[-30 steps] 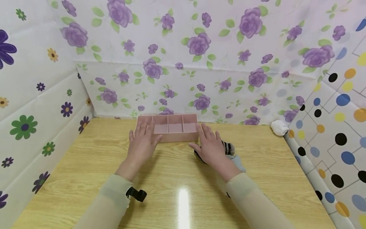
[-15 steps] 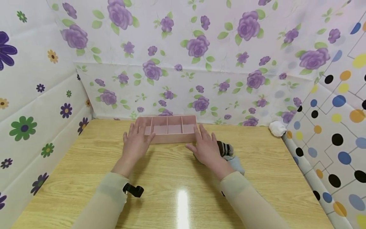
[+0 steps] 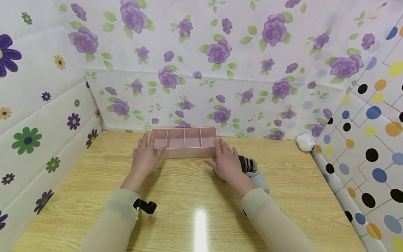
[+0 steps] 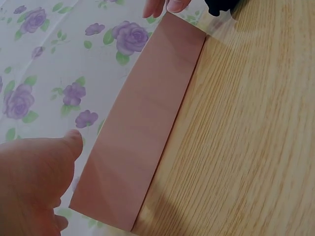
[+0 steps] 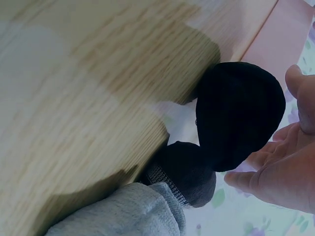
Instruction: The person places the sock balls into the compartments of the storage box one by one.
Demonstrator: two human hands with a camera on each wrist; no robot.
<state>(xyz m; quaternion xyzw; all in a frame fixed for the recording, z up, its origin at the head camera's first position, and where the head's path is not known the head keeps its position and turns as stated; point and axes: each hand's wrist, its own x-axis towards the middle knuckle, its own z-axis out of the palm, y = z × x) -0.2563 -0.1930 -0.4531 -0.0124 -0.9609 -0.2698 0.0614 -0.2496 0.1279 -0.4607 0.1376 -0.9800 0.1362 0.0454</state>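
Pink box between left grip and right grip, near opposite ends, both grips uncurled.

a pale pink, open-topped box stands upright on the bench, its long side running left to right, thin dividers splitting it into a row of four compartments. the left hand is at its left end, the right hand at its right end, fingers extended; whether either touches is unclear. just beside the right hand lie a black cloth bundle, a dark striped one and a pale blue-grey one.
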